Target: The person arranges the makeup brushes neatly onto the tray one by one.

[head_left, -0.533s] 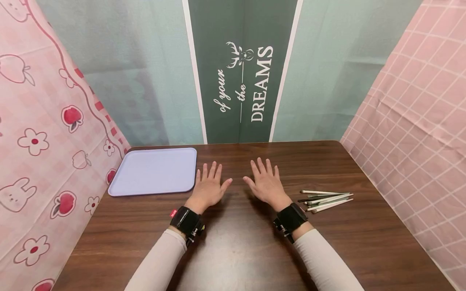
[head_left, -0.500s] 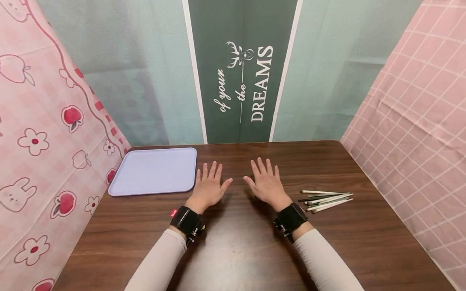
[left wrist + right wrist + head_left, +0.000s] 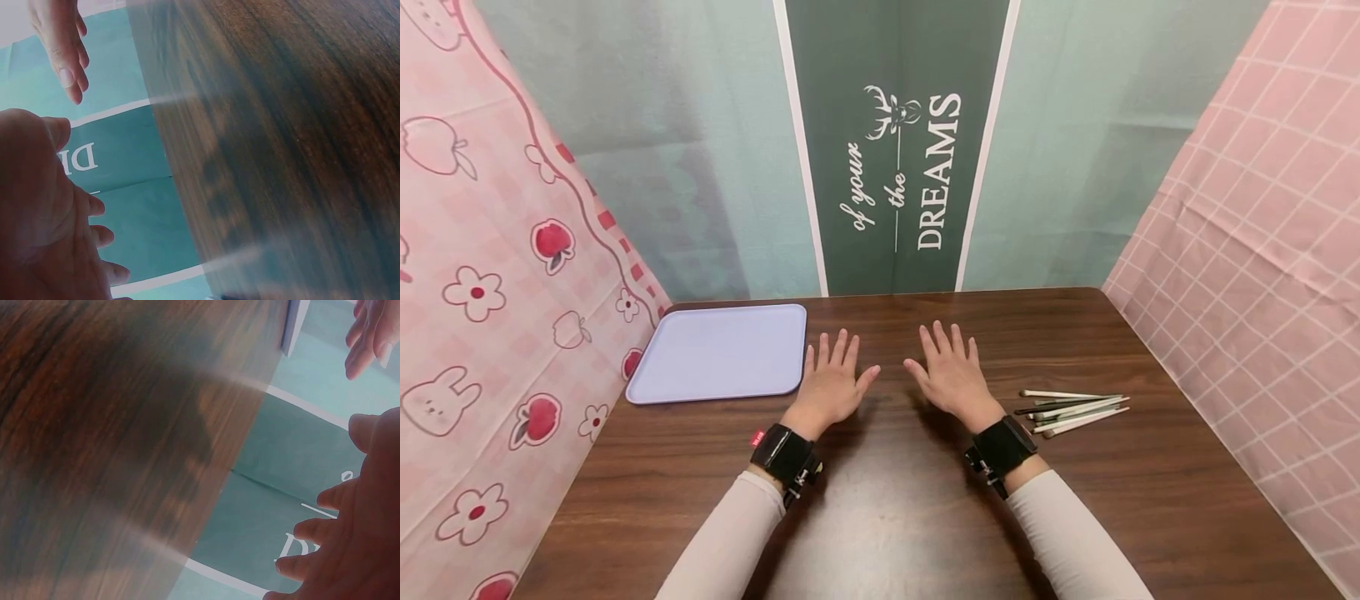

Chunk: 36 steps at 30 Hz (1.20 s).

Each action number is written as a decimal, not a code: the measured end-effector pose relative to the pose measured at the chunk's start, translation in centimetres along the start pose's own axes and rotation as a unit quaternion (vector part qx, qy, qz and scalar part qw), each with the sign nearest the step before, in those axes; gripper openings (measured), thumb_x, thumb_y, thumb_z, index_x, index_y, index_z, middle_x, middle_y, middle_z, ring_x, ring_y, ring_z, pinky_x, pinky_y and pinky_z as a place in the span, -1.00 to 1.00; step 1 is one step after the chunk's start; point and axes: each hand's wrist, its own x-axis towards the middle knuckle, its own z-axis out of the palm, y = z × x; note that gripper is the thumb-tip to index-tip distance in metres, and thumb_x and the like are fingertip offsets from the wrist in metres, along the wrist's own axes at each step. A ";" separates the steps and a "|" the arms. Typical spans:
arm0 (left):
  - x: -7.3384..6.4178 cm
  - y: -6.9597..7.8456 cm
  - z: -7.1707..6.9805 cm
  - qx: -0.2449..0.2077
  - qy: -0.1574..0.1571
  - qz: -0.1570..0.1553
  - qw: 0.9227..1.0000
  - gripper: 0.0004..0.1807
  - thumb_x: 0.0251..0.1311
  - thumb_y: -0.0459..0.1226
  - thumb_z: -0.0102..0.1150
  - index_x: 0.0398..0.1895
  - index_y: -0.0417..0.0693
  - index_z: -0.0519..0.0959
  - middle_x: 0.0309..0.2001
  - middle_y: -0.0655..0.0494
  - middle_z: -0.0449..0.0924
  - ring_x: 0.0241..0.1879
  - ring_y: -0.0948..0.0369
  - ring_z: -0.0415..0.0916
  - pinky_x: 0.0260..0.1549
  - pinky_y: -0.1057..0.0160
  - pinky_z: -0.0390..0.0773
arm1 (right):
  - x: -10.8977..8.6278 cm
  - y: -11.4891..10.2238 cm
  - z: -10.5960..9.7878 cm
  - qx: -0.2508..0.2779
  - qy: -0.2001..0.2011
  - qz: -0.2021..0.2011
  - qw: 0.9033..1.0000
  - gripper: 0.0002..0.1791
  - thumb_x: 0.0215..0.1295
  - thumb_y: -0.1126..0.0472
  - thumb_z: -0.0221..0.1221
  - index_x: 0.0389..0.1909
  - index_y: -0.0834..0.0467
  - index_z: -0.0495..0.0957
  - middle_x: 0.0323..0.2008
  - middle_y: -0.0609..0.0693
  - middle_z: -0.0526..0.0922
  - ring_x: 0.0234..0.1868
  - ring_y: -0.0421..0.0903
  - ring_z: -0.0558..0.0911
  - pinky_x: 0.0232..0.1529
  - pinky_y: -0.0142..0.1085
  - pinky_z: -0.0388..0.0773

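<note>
My left hand (image 3: pixel 830 390) is held palm down over the table, fingers spread and straight, with nothing in it. Just to its left lies a flat lavender tray (image 3: pixel 718 354), bare, its right rim close to the little finger. Opposite, my right hand (image 3: pixel 952 385) also hovers palm down with spread fingers and holds nothing. To its right, a loose pile of slim white and dark sticks (image 3: pixel 1075 408), like thin makeup brushes, rests on the wood. In the left wrist view the palm of the left hand (image 3: pixel 37 206) stands off the tabletop, its shadow falling on the wood.
The dark wood-grain table (image 3: pixel 880 517) runs back to a green curtain (image 3: pixel 895 267) with white lettering. Pink patterned cloth (image 3: pixel 512 333) walls the left side, and pink checked cloth (image 3: pixel 1262 292) the right. A black camera band (image 3: pixel 786 457) sits on each wrist.
The head view has shifted very slightly. Both hands keep nearly the same pose and place; the tray and the sticks stay where they were.
</note>
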 end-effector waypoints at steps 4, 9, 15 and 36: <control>-0.1 -0.3 -0.2 -0.001 -0.001 -0.003 1.000 -0.15 0.49 0.28 -0.50 0.63 -0.05 -0.07 0.63 -0.10 -0.22 0.59 -0.17 -0.42 0.48 -0.22 -0.24 | 0.2 -0.2 -0.1 0.005 -0.004 0.000 1.000 -0.17 0.54 -0.29 -0.18 0.61 0.13 -0.01 0.59 0.24 -0.04 0.58 0.33 -0.13 0.44 0.34 -0.19; -0.2 -0.9 -0.5 -0.001 -0.001 -0.012 1.000 -0.14 0.48 0.29 -0.52 0.64 -0.03 -0.09 0.63 -0.07 -0.25 0.59 -0.17 -0.43 0.48 -0.22 -0.24 | 0.4 -0.6 -0.2 0.011 -0.003 -0.001 1.000 -0.18 0.54 -0.27 -0.16 0.60 0.14 0.00 0.59 0.24 -0.03 0.58 0.32 -0.13 0.44 0.34 -0.19; -0.5 -2.0 -1.1 -0.006 0.003 -0.018 1.000 -0.14 0.49 0.28 -0.48 0.63 -0.07 -0.10 0.63 -0.10 -0.25 0.59 -0.18 -0.43 0.47 -0.24 -0.26 | 0.7 -1.2 -0.4 0.016 0.003 -0.005 1.000 -0.19 0.54 -0.25 -0.13 0.59 0.15 0.04 0.57 0.25 0.03 0.57 0.34 -0.05 0.44 0.34 -0.14; -1.9 -7.6 -2.1 -0.031 0.012 -0.063 0.997 -0.15 0.51 0.22 -0.38 0.62 -0.15 -0.05 0.62 -0.19 -0.21 0.57 -0.26 -0.41 0.44 -0.30 -0.33 | 2.2 -3.5 0.5 0.031 -0.026 -0.004 0.999 -0.19 0.54 -0.26 -0.14 0.61 0.11 0.00 0.59 0.21 0.01 0.59 0.28 -0.07 0.46 0.30 -0.15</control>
